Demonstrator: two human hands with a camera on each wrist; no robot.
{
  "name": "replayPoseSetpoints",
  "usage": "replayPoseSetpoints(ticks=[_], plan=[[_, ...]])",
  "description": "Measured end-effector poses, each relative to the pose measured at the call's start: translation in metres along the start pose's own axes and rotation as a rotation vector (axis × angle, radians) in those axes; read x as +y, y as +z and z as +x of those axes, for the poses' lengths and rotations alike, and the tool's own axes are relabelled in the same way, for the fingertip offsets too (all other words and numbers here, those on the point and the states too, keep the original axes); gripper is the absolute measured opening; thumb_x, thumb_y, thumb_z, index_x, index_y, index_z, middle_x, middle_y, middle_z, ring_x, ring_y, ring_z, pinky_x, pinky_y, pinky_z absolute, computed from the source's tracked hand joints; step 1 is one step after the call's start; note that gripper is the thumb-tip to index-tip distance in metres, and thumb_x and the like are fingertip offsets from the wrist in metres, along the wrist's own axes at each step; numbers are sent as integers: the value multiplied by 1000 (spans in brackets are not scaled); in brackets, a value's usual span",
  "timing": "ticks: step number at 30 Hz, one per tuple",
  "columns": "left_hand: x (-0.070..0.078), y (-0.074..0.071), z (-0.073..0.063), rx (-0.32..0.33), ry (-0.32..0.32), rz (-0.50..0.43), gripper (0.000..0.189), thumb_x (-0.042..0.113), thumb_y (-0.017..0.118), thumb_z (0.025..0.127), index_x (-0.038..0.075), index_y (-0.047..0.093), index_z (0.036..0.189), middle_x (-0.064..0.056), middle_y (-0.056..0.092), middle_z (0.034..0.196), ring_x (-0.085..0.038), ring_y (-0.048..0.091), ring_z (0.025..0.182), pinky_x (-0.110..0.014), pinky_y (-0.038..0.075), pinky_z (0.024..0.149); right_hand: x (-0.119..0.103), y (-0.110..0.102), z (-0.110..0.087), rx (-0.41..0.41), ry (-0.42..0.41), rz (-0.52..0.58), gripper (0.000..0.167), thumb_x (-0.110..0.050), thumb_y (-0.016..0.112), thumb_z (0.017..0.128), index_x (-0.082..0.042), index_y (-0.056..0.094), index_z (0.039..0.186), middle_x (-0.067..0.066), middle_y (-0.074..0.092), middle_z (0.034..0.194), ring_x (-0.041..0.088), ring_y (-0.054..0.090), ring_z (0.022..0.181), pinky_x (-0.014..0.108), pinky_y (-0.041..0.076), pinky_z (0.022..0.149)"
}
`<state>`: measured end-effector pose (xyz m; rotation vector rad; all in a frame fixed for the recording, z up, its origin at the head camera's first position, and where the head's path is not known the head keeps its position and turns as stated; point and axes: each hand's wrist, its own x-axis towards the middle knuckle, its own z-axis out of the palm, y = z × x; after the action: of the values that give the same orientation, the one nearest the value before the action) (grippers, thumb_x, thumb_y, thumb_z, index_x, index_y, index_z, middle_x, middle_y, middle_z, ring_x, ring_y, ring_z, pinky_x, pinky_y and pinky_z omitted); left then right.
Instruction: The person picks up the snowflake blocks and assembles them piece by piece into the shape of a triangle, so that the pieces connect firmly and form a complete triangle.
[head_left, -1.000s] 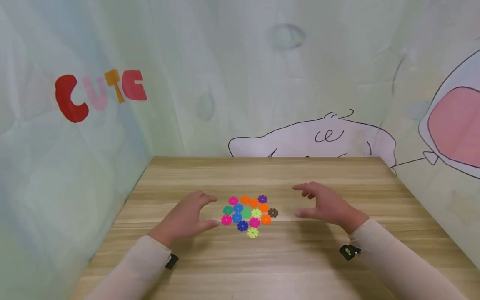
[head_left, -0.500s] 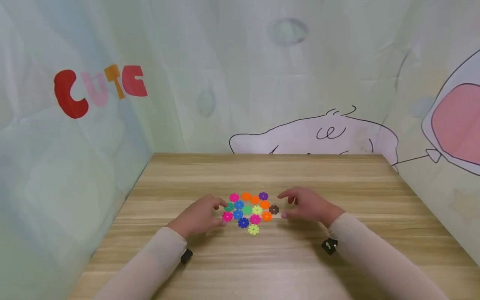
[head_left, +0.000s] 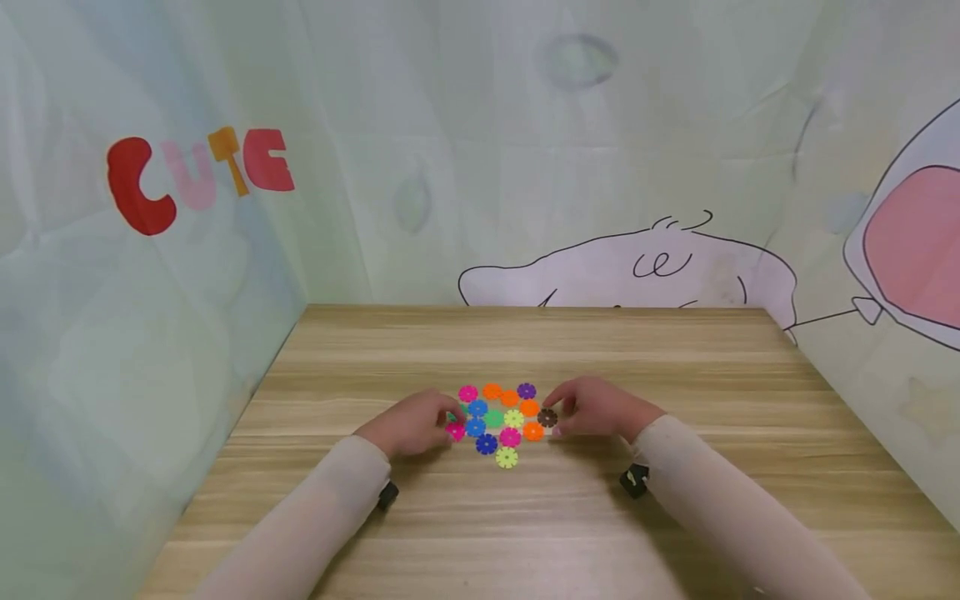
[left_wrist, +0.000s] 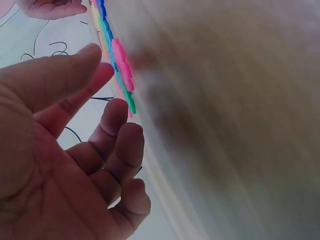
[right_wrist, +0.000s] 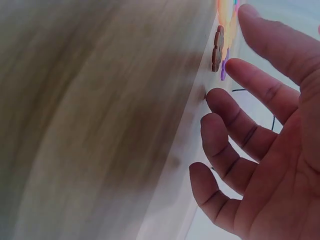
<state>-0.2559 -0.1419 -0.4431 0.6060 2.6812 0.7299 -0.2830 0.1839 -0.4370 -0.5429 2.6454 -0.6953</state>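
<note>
Several flat, notched plastic snowflake discs of many colours lie in a loose cluster mid-table. My left hand (head_left: 411,425) is at the cluster's left side, its fingers bent loosely. Its index finger partly covers a teal disc (left_wrist: 132,103) in the head view, and a pink disc (head_left: 456,432) lies by the thumb. On the other side, my right hand (head_left: 600,410) has thumb and index finger spread about the brown disc (head_left: 547,418). In the right wrist view its fingers are relaxed, with a gap before the brown disc. Neither hand visibly grips a disc.
The wood-grain table (head_left: 525,525) meets printed cloth walls at the back and sides. A blue disc (head_left: 486,444) and a yellow-green disc (head_left: 507,457) lie at the cluster's near edge, a purple disc (head_left: 527,391) at its far right.
Both hands have moved inward to the cluster from either side. My left fingers now partly cover the teal disc, and my right fingertips have come up to the brown one. The discs stay put.
</note>
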Motion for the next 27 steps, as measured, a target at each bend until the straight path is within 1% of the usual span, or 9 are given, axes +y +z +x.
replayPoseSetpoints(ticks=[3,4,6,10,14,21,24,27], plan=[[1,1,3,-14,3,24,25,5,78,92,15,76,115,-1,68,100,-20,59,92,-44,55,92,-3,2,2,-11,19,-5,37,-24,91,82,-25,78,117,-3,69,101,19,60,94,39,55,89],[2,0,4,-18,-4,33,24,5,77,92,15,76,114,-1,68,100,-20,59,92,-45,55,94,-4,2,3,-12,22,-6,35,-23,91,82,-26,78,115,-3,68,100,19,60,93,38,54,88],[4,0,5,-26,-8,56,21,5,77,92,16,75,111,-1,68,101,-21,59,92,-46,55,94,-6,4,4,-11,17,-15,30,-20,90,83,-26,78,110,-4,68,98,19,60,91,39,54,87],[6,1,8,-36,-24,88,18,6,76,93,17,71,106,0,65,96,-21,57,88,-43,54,87,-8,5,6,2,-12,-40,25,-15,88,84,-24,76,103,-4,68,94,18,61,87,40,54,87],[8,2,9,-38,-37,109,18,6,76,93,18,69,103,0,63,93,-21,56,84,-40,52,81,-10,6,7,13,-31,-60,23,-11,87,85,-23,73,101,-3,67,91,19,61,85,41,55,86],[11,2,12,-43,-57,120,16,8,77,93,17,67,101,0,62,93,-20,56,83,-38,51,78,-12,7,10,9,-33,-67,23,-7,85,85,-18,72,99,-2,68,89,18,61,84,41,55,85],[12,3,12,-43,-65,118,15,10,78,94,16,64,99,0,61,92,-20,55,83,-37,50,77,-12,8,10,13,-26,-70,23,-8,86,85,-19,69,96,-4,68,91,17,61,86,40,55,89],[12,4,12,-33,-70,135,19,13,79,94,16,60,96,0,60,89,-20,55,82,-36,48,74,-11,9,11,22,-30,-68,26,-9,87,85,-18,65,95,-5,68,92,16,61,87,40,55,90]])
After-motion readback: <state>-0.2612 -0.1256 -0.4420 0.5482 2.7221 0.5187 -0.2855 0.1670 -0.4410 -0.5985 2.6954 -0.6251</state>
